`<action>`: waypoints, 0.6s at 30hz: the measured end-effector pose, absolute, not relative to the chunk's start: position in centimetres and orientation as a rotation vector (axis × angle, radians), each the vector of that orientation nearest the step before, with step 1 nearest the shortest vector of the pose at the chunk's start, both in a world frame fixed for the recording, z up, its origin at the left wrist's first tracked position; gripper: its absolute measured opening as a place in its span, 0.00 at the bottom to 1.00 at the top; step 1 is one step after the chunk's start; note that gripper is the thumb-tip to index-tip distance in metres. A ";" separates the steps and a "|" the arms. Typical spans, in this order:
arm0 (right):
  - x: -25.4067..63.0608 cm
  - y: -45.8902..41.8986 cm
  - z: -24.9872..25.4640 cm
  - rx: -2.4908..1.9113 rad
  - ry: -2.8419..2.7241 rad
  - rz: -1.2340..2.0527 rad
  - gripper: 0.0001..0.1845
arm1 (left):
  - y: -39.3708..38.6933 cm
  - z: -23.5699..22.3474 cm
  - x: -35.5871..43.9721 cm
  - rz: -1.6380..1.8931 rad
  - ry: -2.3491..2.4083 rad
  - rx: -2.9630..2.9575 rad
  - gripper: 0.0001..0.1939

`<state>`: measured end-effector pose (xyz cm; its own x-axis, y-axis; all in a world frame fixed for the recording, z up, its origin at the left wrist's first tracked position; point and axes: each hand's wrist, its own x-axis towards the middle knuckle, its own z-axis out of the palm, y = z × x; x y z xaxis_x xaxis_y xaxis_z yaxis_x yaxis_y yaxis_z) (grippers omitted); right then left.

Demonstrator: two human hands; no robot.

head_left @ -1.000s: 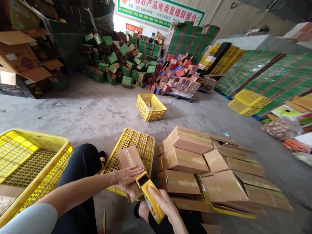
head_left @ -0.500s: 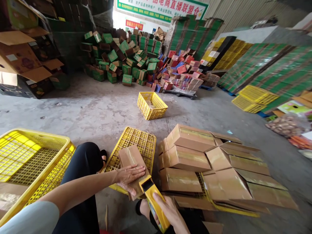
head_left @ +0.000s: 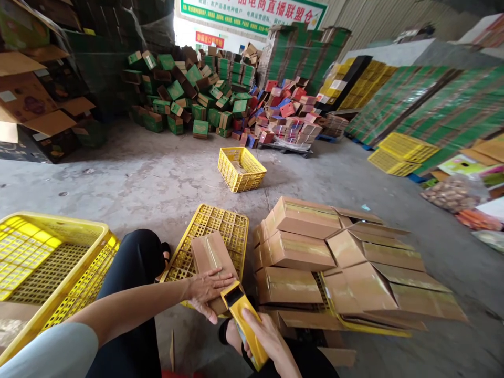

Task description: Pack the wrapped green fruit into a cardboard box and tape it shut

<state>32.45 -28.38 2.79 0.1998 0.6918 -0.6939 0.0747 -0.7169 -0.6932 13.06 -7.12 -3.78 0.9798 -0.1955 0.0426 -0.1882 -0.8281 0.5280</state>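
Observation:
A closed cardboard box lies on an upturned yellow crate between my knees, a strip of tape along its top. My left hand rests flat on the near end of the box, fingers spread. Wrapped around a yellow tape dispenser is my right hand. The dispenser's dark front end is beside my left fingertips, at the near end of the box. Whether it touches the cardboard I cannot tell.
Several taped cardboard boxes are stacked to the right. A large yellow crate stands at my left, and a smaller yellow basket sits ahead on the floor. Farther back lie heaped green cartons and red cartons.
The tape dispenser and my right hand have shifted slightly left and up. My left hand stays on the box. The whole view has swung a little to the right.

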 end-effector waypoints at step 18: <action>32.4 -32.7 3.5 -1.977 -0.690 1.493 0.45 | -9.0 -3.0 13.1 -0.031 -0.358 2.534 0.56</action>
<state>32.40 -32.68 3.49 0.2469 0.6930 -0.6773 0.0666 -0.7094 -0.7016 13.13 -8.96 -2.96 0.9638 -0.2607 0.0550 -0.2475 -0.7992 0.5478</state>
